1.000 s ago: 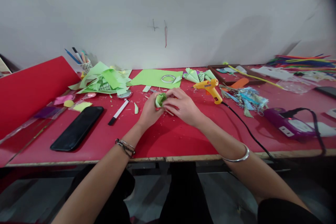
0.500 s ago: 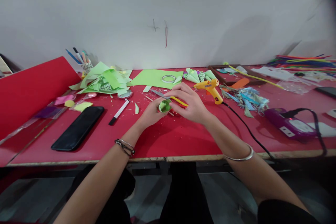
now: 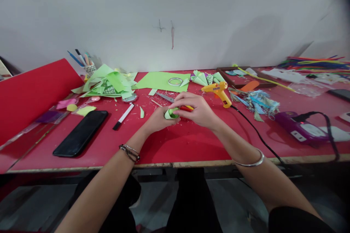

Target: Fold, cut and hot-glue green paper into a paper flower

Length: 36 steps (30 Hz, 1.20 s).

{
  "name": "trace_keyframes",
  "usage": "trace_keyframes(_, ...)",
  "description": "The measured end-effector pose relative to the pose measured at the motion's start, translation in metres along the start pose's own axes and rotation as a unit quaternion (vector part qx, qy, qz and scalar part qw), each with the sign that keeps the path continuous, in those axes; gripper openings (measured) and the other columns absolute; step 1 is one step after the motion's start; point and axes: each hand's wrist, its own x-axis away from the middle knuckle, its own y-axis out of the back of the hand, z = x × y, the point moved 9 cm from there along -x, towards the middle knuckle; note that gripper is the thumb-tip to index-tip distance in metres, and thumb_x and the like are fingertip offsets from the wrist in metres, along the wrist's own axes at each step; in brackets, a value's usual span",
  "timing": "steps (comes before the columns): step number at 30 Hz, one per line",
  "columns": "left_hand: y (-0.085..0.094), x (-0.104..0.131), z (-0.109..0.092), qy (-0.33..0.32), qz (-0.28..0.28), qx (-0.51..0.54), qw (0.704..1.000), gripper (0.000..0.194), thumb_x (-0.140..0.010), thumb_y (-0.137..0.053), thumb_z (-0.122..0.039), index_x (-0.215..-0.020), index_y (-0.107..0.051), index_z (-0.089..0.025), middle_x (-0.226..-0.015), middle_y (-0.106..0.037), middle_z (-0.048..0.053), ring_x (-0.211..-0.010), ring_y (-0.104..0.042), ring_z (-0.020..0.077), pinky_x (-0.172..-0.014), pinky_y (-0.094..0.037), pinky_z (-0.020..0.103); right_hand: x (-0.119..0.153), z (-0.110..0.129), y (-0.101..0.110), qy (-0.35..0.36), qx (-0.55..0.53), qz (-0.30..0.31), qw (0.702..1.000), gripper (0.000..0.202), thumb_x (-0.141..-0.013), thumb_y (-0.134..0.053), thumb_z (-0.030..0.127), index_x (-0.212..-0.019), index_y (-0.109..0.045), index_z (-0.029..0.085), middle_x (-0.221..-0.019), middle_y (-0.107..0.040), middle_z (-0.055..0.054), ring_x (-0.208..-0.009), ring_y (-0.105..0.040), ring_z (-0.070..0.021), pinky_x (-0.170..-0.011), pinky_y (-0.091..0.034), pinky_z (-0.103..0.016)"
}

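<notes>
A rolled piece of green paper [image 3: 171, 113] is held near the middle of the table, its round opening facing up. My left hand [image 3: 158, 119] is wrapped round its left side. My right hand [image 3: 195, 108] pinches the roll's right edge with thumb and fingers. Scissors [image 3: 165, 97] with yellow and red handles lie just behind, partly hidden by my right hand. A roll of tape [image 3: 175, 81] rests on a flat green sheet [image 3: 154, 80] farther back.
A yellow glue gun [image 3: 218, 91] with a black cord lies right of my hands. Leftward are a marker [image 3: 123, 116], a black phone [image 3: 81, 133] and piled green paper [image 3: 109, 83]. A purple power socket [image 3: 300, 129] sits at the right.
My right hand has moved slightly down and its fingers have closed on the paper roll's edge. My left hand covers more of the roll's lower part.
</notes>
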Motion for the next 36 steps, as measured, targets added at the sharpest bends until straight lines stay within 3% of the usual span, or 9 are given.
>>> trace_keyframes(8,-0.003,0.000,0.003,0.012,0.011,-0.008,1.000,0.024,-0.065,-0.057,-0.035,-0.064,-0.054,-0.012,-0.055,-0.049,-0.003,-0.051,-0.043,0.0070,-0.046,-0.033,0.018,0.000,0.005,0.000,0.032,0.031,-0.003,0.999,0.008,-0.075,-0.056,0.023,-0.077,-0.063,0.019,-0.072,-0.059,-0.001,-0.068,-0.053,-0.0101,-0.062,-0.044,-0.023)
trace_keyframes(16,0.001,-0.001,0.005,-0.007,-0.012,-0.053,0.998,0.022,-0.064,-0.057,-0.033,-0.060,-0.055,-0.011,-0.051,-0.047,-0.004,-0.049,-0.041,0.0066,-0.045,-0.031,0.017,0.000,0.006,-0.006,0.042,0.048,0.009,0.998,0.008,-0.075,-0.057,0.022,-0.073,-0.062,0.016,-0.068,-0.058,-0.002,-0.067,-0.051,-0.0104,-0.061,-0.042,-0.023)
trace_keyframes(21,0.000,-0.001,0.007,-0.012,-0.012,-0.061,0.998,0.018,-0.064,-0.057,-0.029,-0.061,-0.056,-0.011,-0.051,-0.048,-0.005,-0.048,-0.040,0.0059,-0.044,-0.031,0.016,-0.002,0.005,-0.008,0.028,0.047,0.016,0.998,0.009,-0.075,-0.056,0.021,-0.070,-0.061,0.015,-0.067,-0.058,-0.002,-0.065,-0.051,-0.0105,-0.060,-0.041,-0.023)
trace_keyframes(28,0.002,-0.002,0.000,-0.054,-0.028,-0.082,0.995,0.016,-0.065,-0.055,-0.027,-0.071,-0.057,-0.012,-0.061,-0.056,-0.002,-0.056,-0.049,0.0090,-0.050,-0.037,0.018,-0.002,0.000,-0.009,-0.008,0.044,0.008,0.999,0.010,-0.075,-0.056,0.022,-0.069,-0.060,0.016,-0.068,-0.057,-0.002,-0.064,-0.051,-0.0107,-0.060,-0.041,-0.023)
trace_keyframes(36,0.013,-0.001,-0.002,-0.056,-0.081,-0.122,0.988,0.024,-0.064,-0.059,-0.028,-0.083,-0.053,-0.014,-0.074,-0.061,0.001,-0.066,-0.055,0.0133,-0.058,-0.041,0.022,0.001,-0.015,0.005,-0.082,0.085,-0.069,0.991,0.022,-0.077,-0.052,0.030,-0.063,-0.056,0.015,-0.061,-0.053,-0.001,-0.058,-0.046,-0.0099,-0.056,-0.037,-0.023)
